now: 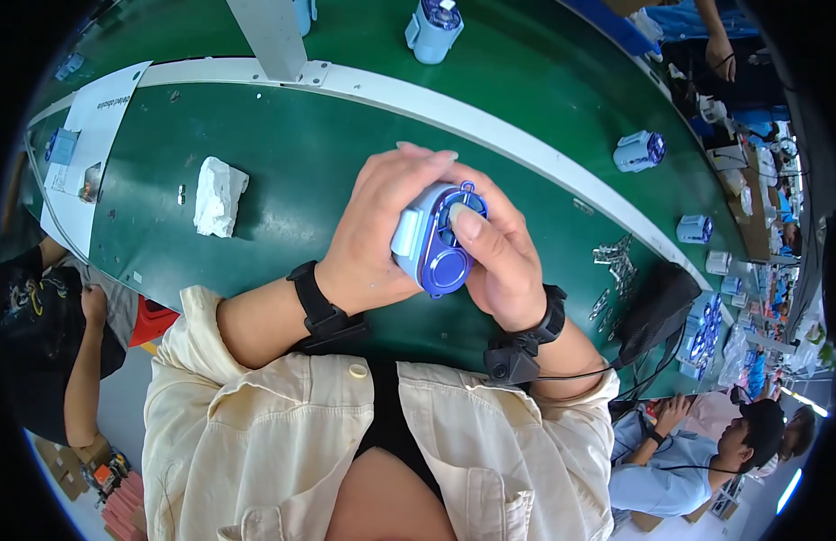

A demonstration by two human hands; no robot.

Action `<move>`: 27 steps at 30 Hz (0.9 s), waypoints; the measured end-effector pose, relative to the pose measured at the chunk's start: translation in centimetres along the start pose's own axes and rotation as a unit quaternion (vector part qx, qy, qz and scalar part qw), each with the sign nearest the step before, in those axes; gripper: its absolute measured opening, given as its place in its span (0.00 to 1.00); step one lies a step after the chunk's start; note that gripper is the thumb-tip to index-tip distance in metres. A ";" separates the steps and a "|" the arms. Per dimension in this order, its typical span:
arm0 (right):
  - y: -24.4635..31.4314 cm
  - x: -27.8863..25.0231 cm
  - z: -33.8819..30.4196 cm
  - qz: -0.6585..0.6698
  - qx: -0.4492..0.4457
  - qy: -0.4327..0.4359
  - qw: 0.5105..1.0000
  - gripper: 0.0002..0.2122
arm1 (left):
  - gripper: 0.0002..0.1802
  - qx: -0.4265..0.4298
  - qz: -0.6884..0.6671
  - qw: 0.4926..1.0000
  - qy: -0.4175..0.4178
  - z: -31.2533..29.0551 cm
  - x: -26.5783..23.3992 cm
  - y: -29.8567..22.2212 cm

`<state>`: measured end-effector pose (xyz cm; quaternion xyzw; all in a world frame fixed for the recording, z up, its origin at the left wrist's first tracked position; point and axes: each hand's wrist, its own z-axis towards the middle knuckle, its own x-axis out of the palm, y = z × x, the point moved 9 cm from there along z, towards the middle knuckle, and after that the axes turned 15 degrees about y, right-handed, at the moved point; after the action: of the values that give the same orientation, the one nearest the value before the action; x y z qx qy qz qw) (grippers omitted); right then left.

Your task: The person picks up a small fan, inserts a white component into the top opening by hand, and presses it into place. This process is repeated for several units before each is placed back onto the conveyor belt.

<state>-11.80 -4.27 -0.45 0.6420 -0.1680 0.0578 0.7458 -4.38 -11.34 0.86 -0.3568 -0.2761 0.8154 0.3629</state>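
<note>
Between my hands, over the green work surface [283, 171], is a small light-blue plastic device [446, 261] with a purple-blue face. Its face has a round disc low down, a spoked round opening above, and a small loop at the top end. My left hand [368, 230] wraps its left side, fingers over the top. My right hand [506, 257] grips the right side, its thumb lying on the spoked opening. Fingers hide parts of the device's back and sides. A black camera strapped at my right wrist [511, 361] trails a cable.
Left of my hands lies a crumpled white cloth or paper [219, 197], with a small metal piece [181, 194] beside it. Loose metal parts [618, 261] and a black pouch [657, 311] lie right. Beyond a white rail [454, 113] stand similar blue devices [433, 32]. People sit at both sides.
</note>
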 end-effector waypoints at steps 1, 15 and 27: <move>-0.6 -0.4 -0.3 0.016 0.044 -0.013 0.999 0.23 | 0.49 -0.014 0.024 0.999 0.018 0.0 0.1 -0.2; 3.8 -7.3 3.9 -0.088 0.003 -0.078 0.993 0.21 | 0.64 -0.087 -0.017 0.995 0.046 -1.0 0.6 0.8; 5.7 -2.9 3.5 -0.374 -0.045 -0.035 0.926 0.22 | 0.67 -0.035 0.024 0.999 0.008 -0.1 -0.7 0.2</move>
<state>-16.84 -6.37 4.43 0.6256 0.0555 -0.2552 0.7351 -3.98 -11.98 0.93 -0.3823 -0.2928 0.8107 0.3331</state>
